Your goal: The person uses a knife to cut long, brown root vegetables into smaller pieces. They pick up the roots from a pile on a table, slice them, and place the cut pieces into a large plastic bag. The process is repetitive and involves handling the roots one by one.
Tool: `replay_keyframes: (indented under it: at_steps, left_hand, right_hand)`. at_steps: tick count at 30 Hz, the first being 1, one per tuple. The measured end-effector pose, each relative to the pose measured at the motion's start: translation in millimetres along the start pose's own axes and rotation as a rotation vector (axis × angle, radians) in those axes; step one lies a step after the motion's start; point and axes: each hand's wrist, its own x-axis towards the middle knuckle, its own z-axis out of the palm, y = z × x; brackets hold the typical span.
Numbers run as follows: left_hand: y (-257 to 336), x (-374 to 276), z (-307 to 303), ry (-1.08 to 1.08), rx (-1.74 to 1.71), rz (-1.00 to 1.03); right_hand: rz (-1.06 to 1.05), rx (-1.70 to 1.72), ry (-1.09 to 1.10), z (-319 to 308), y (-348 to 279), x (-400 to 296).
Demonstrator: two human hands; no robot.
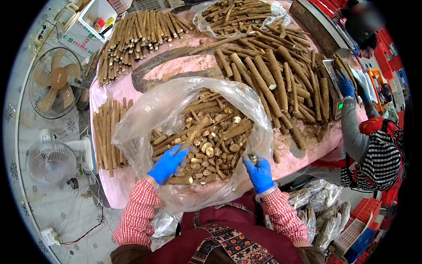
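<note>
Before me a large clear plastic bag (138,115) lies wide open on the pink-covered table. Inside it are many short cut yam pieces (209,150), some showing pale ends, and several longer roots. My left hand (168,164), in a blue glove, grips a brown yam root (196,130) that points away over the bag. At the bag's right side, my blue-gloved right hand (259,171) is closed around a small tool (252,157), perhaps a knife. Only a bit of metal and a dark part show, so its shape is unclear.
Long yam roots (263,74) are heaped at right, beyond the bag. Sorted stacks (141,31) lie at the far left, with a smaller bundle (110,132) nearer. Two fans (58,78) stand left. At right, a co-worker's blue-gloved hand (346,87) is beside a scale (333,85).
</note>
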Motion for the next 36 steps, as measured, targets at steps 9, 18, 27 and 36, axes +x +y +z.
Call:
replay_keyframes:
  at_steps: [9, 18, 27, 36]
  left_hand:
    - [-24, -48, 11, -0.049, -0.085, 0.101]
    - [-44, -60, -2, 0.144, -0.597, 0.581]
    - [-62, -34, 20, 0.198, -1.067, 0.489]
    - [-70, -35, 41, 0.171, -1.234, 0.511]
  right_hand:
    - [-0.233, -0.206, -0.232, 29, -60, -8]
    - [0.367, 0.055, -0.278, 38, 3, -13]
    - [-0.236, 0.007, 0.029, 47, -44, -69]
    - [-0.236, -0.122, -0.120, 52, -66, -68]
